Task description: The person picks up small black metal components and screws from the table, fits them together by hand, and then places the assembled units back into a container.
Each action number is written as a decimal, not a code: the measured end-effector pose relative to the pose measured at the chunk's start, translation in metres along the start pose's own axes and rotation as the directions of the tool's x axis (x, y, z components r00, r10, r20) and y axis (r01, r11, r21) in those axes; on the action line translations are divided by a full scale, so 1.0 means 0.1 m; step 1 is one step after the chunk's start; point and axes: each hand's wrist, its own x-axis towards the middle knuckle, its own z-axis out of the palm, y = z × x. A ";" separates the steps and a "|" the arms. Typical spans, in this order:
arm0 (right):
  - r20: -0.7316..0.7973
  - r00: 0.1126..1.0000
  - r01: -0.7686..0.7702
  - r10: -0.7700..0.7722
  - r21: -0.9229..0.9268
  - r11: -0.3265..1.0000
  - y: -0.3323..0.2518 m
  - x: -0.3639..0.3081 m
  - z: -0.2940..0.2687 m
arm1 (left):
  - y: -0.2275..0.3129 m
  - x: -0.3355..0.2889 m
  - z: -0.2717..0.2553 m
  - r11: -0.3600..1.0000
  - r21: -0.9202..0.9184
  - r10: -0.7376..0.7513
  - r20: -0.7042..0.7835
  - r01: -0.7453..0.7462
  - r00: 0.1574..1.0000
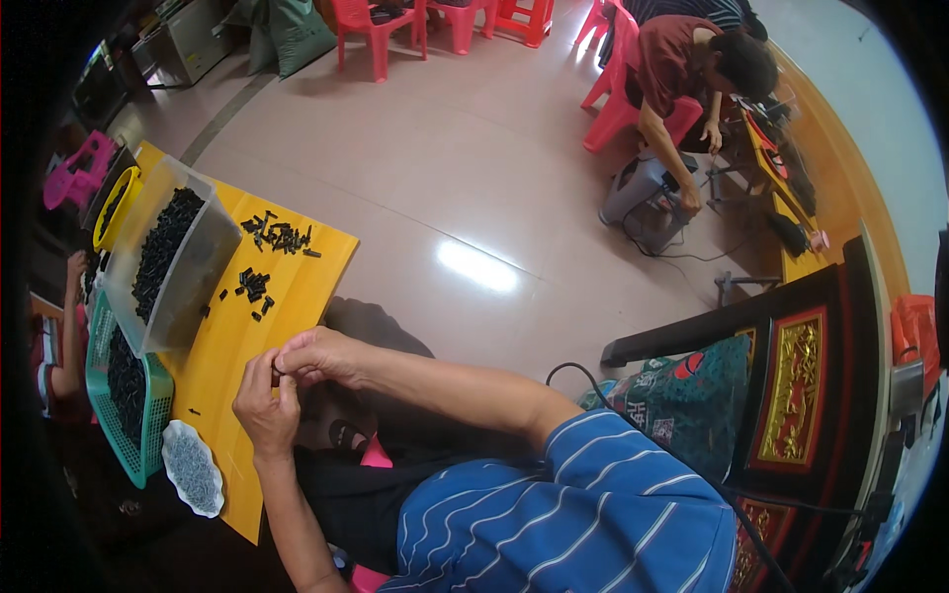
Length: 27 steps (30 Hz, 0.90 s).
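My left hand (266, 407) and my right hand (318, 356) meet over the near edge of the yellow table (222, 435). Both are closed, thumbs and fingers pinched together at one spot. A small dark bit shows between the fingertips, but its kind is mostly hidden. Beyond my hands lie two loose groups of short black parts, a nearer heap (254, 286) and a farther, more scattered one (280, 235). One small dark piece (194, 411) lies by itself left of my left hand. Close to it, a white scalloped dish (176, 435) holds many tiny silvery pieces.
A clear plastic bin (203, 296) and a green mesh basket (158, 425), both with black parts, line the table's left side. Behind is a yellow basin (131, 203). At upper right a person (672, 74) bends over a grey machine (643, 193). Dark carved furniture (791, 395) stands right.
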 end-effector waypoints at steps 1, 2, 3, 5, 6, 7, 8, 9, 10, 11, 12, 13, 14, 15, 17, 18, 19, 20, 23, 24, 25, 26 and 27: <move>0.002 1.000 -0.002 0.002 -0.003 1.000 0.00 0.00 0.01 | 0.00 0.00 -0.01 1.000 0.002 -0.002 -0.002 0.002 1.000; 0.004 1.000 -0.004 0.004 -0.003 1.000 0.00 0.00 0.02 | 0.00 -0.01 -0.02 1.000 0.002 0.011 -0.007 -0.011 1.000; -0.003 1.000 -0.004 0.004 -0.001 1.000 0.00 -0.01 0.02 | 0.00 -0.01 -0.02 1.000 0.002 0.024 -0.011 -0.024 1.000; -0.007 1.000 -0.003 0.003 -0.001 1.000 -0.01 -0.01 0.03 | -0.03 0.00 -0.02 0.998 0.019 0.056 -0.018 -0.056 0.998; -0.023 1.000 -0.008 0.007 -0.004 1.000 -0.01 -0.02 0.04 | -0.04 0.00 -0.01 0.995 0.033 0.090 -0.022 -0.090 0.996; -0.039 0.999 -0.010 0.010 -0.007 1.000 -0.02 -0.02 0.03 | -0.04 0.01 -0.01 0.995 0.033 0.091 -0.023 -0.090 0.996; -0.039 0.999 -0.009 0.009 -0.008 1.000 -0.02 -0.02 0.01 | -0.03 0.02 0.01 0.994 0.040 0.101 -0.031 -0.100 0.994; -0.033 0.999 -0.007 0.006 -0.011 1.000 -0.04 -0.02 -0.02 | -0.02 0.04 0.02 0.993 0.046 0.111 -0.039 -0.109 0.993; -0.022 1.000 -0.009 0.009 -0.013 1.000 -0.04 -0.01 -0.01 | -0.01 0.04 0.02 0.993 0.050 0.107 -0.042 -0.104 0.993; -0.016 1.000 -0.012 0.012 -0.013 1.000 -0.05 -0.01 -0.02 | 0.02 0.06 0.03 0.996 0.025 0.082 -0.041 -0.081 0.996; -0.036 0.999 -0.004 0.003 -0.051 0.999 -0.07 -0.01 -0.04 | 0.05 0.08 0.03 0.998 0.000 0.057 -0.040 -0.057 0.998; -0.038 0.999 -0.007 0.004 -0.089 0.996 -0.05 0.01 0.02 | 0.03 0.06 -0.02 0.999 0.022 0.038 -0.051 -0.037 0.998; -0.021 1.000 0.008 -0.010 -0.093 0.996 -0.05 0.01 0.03 | 0.02 0.04 -0.04 1.000 -0.017 0.007 -0.041 -0.008 0.999; 0.000 1.000 0.022 -0.022 -0.095 0.995 -0.06 0.01 0.03 | 0.02 0.04 -0.08 0.998 -0.052 -0.027 -0.033 0.025 0.999; -0.036 0.999 0.015 -0.019 -0.130 0.991 -0.03 0.03 0.03 | 0.05 0.02 -0.21 0.961 -0.175 -0.210 0.054 0.216 0.976; -0.010 1.000 0.003 -0.004 -0.122 0.993 -0.02 0.03 0.00 | 0.00 0.00 -0.20 0.971 -0.174 -0.166 0.010 0.165 0.986; -0.041 0.999 -0.010 0.006 -0.108 0.994 -0.06 0.00 0.10 | -0.10 -0.06 -0.22 0.981 -0.148 -0.134 -0.042 0.126 0.990; -0.061 0.998 0.009 -0.018 -0.136 0.991 -0.04 -0.01 0.10 | -0.13 -0.08 -0.21 0.982 -0.163 -0.107 -0.033 0.100 0.994; -0.038 0.999 -0.004 -0.003 -0.170 0.985 -0.08 -0.06 0.04 | -0.17 -0.08 -0.16 0.966 -0.256 -0.052 -0.075 0.031 0.996; -0.028 0.999 -0.026 0.021 -0.185 0.982 -0.10 -0.08 0.04 | -0.16 -0.10 -0.17 0.950 -0.310 -0.071 -0.074 0.044 0.995; -0.026 0.999 -0.042 0.037 -0.201 0.979 -0.11 -0.11 0.08 | -0.18 -0.13 -0.21 0.939 -0.333 -0.103 -0.043 0.082 0.994; -0.012 0.999 -0.041 0.039 -0.205 0.978 -0.08 -0.11 0.11 | -0.19 -0.18 -0.22 0.931 -0.350 -0.122 -0.044 0.099 0.992; -0.005 0.999 -0.038 0.038 -0.209 0.977 -0.04 -0.10 0.13 | -0.21 -0.23 -0.25 0.934 -0.343 -0.126 -0.065 0.096 0.990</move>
